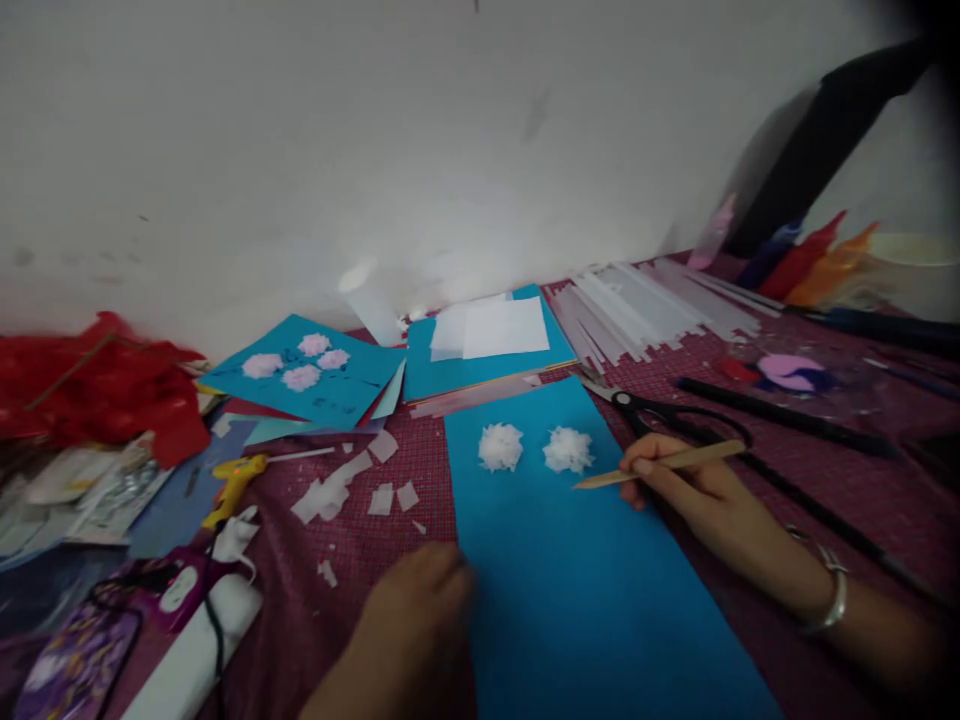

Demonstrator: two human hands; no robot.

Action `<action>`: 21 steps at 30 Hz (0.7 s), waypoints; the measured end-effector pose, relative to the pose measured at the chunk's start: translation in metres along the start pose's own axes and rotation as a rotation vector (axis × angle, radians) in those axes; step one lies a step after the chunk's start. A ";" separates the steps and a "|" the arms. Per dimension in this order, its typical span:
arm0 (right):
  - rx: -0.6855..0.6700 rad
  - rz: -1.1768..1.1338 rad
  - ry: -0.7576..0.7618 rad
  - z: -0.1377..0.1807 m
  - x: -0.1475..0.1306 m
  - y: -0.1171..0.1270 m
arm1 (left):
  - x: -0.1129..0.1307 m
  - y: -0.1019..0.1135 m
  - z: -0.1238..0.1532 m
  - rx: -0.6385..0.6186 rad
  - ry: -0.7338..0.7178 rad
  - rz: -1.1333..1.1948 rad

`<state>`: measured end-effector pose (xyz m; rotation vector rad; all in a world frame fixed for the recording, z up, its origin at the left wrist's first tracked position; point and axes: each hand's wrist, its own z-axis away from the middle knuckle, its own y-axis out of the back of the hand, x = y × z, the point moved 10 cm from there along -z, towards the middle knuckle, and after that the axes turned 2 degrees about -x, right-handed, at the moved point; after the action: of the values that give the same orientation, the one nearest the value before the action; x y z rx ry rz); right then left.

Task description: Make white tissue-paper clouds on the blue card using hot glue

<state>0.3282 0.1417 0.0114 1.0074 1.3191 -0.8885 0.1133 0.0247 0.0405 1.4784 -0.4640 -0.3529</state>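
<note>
A large blue sheet of paper (585, 580) lies in front of me with two white ruffled paper flowers, a left one (500, 446) and a right one (568, 450), near its far end. In my right hand (679, 490) is a pointed wooden stick (675, 462), pinched between thumb and fingers. Its tip hovers at or just over the sheet below the right flower; contact cannot be told. My left hand (416, 615) is curled and somewhat blurred by the sheet's left edge. Whatever its fingers may hold is hidden.
Scraps of white paper (330, 490), a yellow glue gun (234, 488) and a white power strip (199, 650) lie left. Black-handled scissors (637, 405) rest beside the sheet. Behind are a blue card with pink flowers (300, 378), white paper strips (637, 310) and paint bottles (814, 260).
</note>
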 end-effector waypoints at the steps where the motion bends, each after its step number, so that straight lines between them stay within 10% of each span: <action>1: 0.001 0.012 0.000 0.000 0.000 0.000 | -0.027 0.005 0.011 0.004 0.099 -0.023; 6: 0.038 0.059 -0.010 0.002 0.002 0.004 | -0.114 0.020 0.041 0.114 0.356 -0.093; 15: 0.015 0.096 0.001 0.001 0.005 0.003 | -0.148 0.008 0.029 0.161 0.575 -0.024; 21: 0.000 0.087 0.009 0.000 -0.003 0.001 | -0.191 0.006 0.057 0.273 0.819 0.512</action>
<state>0.3286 0.1419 0.0143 1.0625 1.2728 -0.8190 -0.0804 0.0706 0.0325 1.5572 -0.2077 0.7290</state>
